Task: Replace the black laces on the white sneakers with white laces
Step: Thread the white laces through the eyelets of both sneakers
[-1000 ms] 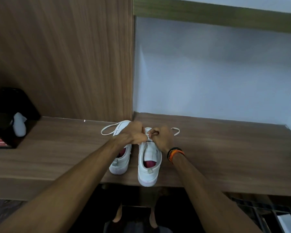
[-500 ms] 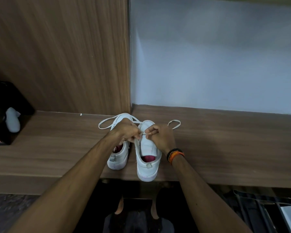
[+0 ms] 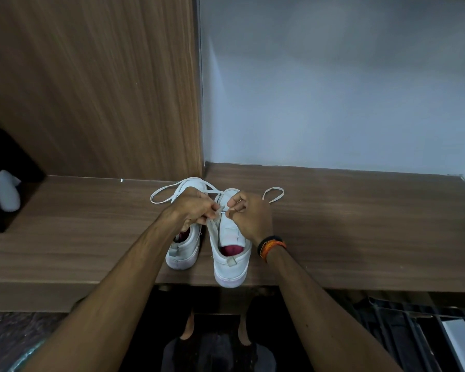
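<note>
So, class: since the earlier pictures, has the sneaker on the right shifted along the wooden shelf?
No. The right sneaker still overhangs the wooden shelf's front edge, beside the left sneaker; only the head camera tilted.

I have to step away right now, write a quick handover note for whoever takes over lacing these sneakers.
Left hand: pinching the white lace at the upper eyelets of the right-hand sneaker.
Right hand: pinching the same lace from the other side; its other end loops out on the shelf.
Left-hand sneaker stands close beside it, heels toward you, largely hidden by the left arm.
Done: no black laces in view; white lace is on the right-hand sneaker.
Left: finish and tie this lace. The other sneaker's lacing cannot be seen, so check it.
</note>
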